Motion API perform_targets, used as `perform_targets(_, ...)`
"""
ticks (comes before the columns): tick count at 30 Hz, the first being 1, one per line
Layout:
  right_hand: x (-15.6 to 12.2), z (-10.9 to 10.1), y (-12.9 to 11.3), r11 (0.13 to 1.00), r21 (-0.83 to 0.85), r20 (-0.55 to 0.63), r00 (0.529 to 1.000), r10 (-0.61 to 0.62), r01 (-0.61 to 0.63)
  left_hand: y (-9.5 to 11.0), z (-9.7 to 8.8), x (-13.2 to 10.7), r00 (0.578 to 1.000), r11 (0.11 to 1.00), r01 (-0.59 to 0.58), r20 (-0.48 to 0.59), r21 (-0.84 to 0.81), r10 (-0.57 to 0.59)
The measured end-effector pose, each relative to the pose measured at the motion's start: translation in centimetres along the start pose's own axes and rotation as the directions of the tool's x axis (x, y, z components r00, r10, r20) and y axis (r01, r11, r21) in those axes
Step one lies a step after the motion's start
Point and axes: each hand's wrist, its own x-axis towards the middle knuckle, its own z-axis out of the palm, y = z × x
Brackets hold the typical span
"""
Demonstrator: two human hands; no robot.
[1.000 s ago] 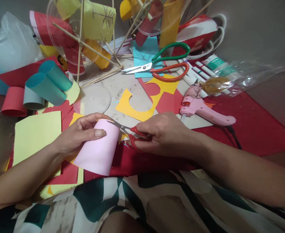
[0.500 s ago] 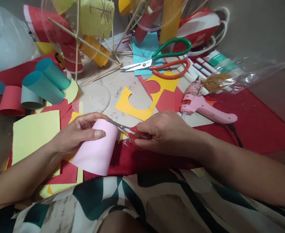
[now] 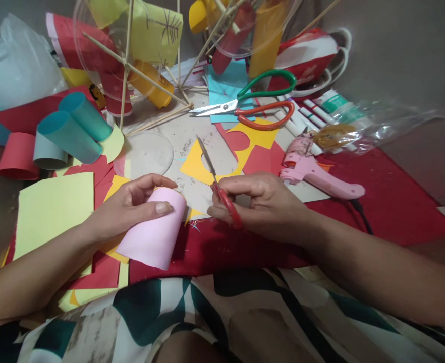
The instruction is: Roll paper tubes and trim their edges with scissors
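A pale pink paper tube [image 3: 153, 235] is held in my left hand [image 3: 131, 201], thumb across its side and fingers at the far end. A thin orange rim shows along that end. My right hand [image 3: 264, 204] grips small red-handled scissors [image 3: 222, 196]; their blades point up and away and look closed. The scissors stand apart from the tube, to its right. Below the hands lies a red cloth [image 3: 215, 247] with small paper scraps on it. An orange paper sheet [image 3: 200, 164] with a round cut-out lies just beyond the scissors.
Large scissors [image 3: 241, 108] with green and orange handles lie farther back. To the right rests a pink glue gun [image 3: 317, 176] with its cord. Blue paper tubes [image 3: 69, 136], yellow paper [image 3: 56, 212] and a stick frame [image 3: 126, 60] fill the left and back.
The small scissors have come away from the tube's far end and swung upright in my right hand. My left hand still holds the tube, almost in the same place.
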Motion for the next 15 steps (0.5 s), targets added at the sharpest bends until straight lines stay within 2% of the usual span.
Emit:
perform_targets(2, 0.1, 0.3, -0.1, 0.999, 0.052, 0.015, 1.000, -0.011, 0.010, -0.1, 0.2, -0.1, 1.000, 0.999, -0.021, 0.010, 0.049, 0.021)
perform_targets(7, 0.3, 1.1, 0.3, 0.991, 0.114, -0.056, 0.996, -0.062, 0.068, -0.1, 0.6, 0.0, 0.997, 0.982, -0.075, 0.038, 0.171, 0.069)
perform_targets(9, 0.5, 1.4, 0.4, 0.982, 0.171, -0.043, 0.996, -0.075, 0.082, -0.2, 0.8, 0.2, 0.994, 0.976, -0.105, 0.049, 0.193, 0.097)
perform_targets(15, 0.8, 1.6, 0.3, 0.951, 0.308, -0.002, 1.000, -0.019, 0.018, -0.4, 0.8, 0.2, 0.993, 0.972, -0.120, 0.033, 0.203, 0.116)
